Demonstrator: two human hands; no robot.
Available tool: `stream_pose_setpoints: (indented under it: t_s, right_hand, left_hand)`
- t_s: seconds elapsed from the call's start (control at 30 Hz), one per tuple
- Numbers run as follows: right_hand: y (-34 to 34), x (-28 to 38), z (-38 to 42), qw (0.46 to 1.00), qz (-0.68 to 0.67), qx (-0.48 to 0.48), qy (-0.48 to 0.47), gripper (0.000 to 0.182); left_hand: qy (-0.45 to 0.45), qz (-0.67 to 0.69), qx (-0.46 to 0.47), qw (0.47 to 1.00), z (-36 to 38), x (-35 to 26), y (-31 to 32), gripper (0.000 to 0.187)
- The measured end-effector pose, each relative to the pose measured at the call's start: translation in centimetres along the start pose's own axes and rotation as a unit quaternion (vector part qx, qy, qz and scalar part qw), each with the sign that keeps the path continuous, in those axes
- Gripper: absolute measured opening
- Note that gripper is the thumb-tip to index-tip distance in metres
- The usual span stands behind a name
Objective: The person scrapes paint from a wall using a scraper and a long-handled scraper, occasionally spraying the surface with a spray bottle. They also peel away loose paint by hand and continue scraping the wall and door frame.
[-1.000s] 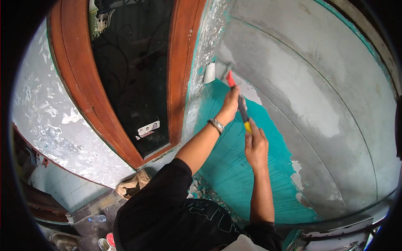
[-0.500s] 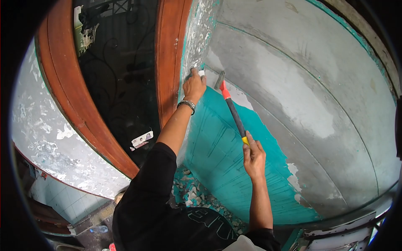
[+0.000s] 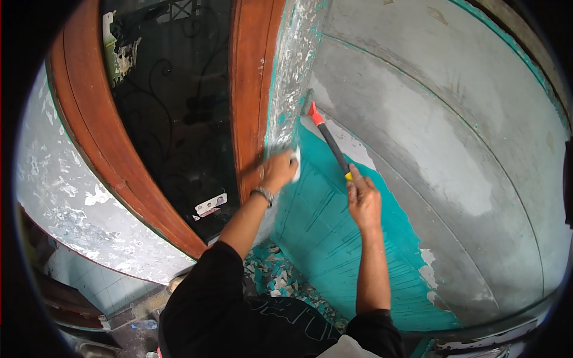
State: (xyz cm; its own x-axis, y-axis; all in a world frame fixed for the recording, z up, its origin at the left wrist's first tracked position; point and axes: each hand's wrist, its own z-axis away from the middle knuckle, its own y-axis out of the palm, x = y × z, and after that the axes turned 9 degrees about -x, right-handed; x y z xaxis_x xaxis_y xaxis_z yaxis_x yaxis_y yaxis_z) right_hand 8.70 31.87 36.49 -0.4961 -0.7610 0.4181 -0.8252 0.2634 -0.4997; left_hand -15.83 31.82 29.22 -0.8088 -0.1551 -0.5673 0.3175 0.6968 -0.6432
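Note:
My right hand [image 3: 364, 200] is closed round the yellow end of a long-handled scraper [image 3: 332, 142] with a black handle and a red head. Its grey blade meets the wall near the inner corner, just above the turquoise paint [image 3: 340, 221]. Lower and to the left, my left hand [image 3: 279, 171] pinches a thin white paint flake [image 3: 296, 164] beside the flaking strip of wall [image 3: 289, 89]. A watch or bracelet circles the left wrist.
A brown wooden frame [image 3: 255, 77] with dark glass [image 3: 167, 119] stands at left. Paint chips [image 3: 277, 277] litter the floor in the corner. Bare grey wall [image 3: 430, 149] stretches to the right. A plastic bottle [image 3: 143, 324] lies at lower left.
My left hand has come down and away from the corner edge with the white flake in its fingers. The scraper's blade has moved up against the wall by the corner.

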Motion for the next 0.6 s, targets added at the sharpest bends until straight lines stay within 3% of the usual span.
stream_pose_setpoints:
  t_s: [0.1, 0.23, 0.3, 0.37, 0.43, 0.5, 0.6]
  right_hand:
    - [-2.0, 1.0, -2.3, 1.0, -0.015, 0.018, 0.004, 0.032]
    - [-2.7, 2.1, -1.8, 0.999, -0.024, 0.015, 0.037, 0.032]
    - [-1.9, 1.5, -0.5, 0.997, -0.028, 0.022, 0.063, 0.033]
    - [-0.4, 0.1, 0.5, 0.997, -0.072, -0.008, 0.039, 0.031]
    - [1.4, 0.1, 1.3, 0.995, -0.085, -0.027, 0.049, 0.032]
    - [2.8, -0.2, 2.4, 0.996, -0.059, -0.051, 0.038, 0.034]
    - [5.6, -1.2, 4.8, 0.994, -0.058, -0.087, 0.009, 0.036]
  left_hand:
    - [-0.036, 0.012, 0.164, 0.986, 7.1, 1.1, 1.7, 0.025]
    - [-0.102, 0.049, 0.286, 0.952, 17.3, 6.4, 4.9, 0.044]
    - [-0.072, 0.017, 0.333, 0.94, 22.7, 10.4, 5.4, 0.053]
    - [-0.112, -0.029, 0.41, 0.905, 28.4, 16.1, 6.1, 0.055]
    - [-0.12, -0.015, 0.387, 0.914, 34.8, 21.3, 5.6, 0.055]
    - [-0.185, -0.09, 0.501, 0.841, 37.0, 22.7, 2.8, 0.055]
    - [-0.165, -0.088, 0.557, 0.809, 39.2, 22.6, -1.0, 0.051]
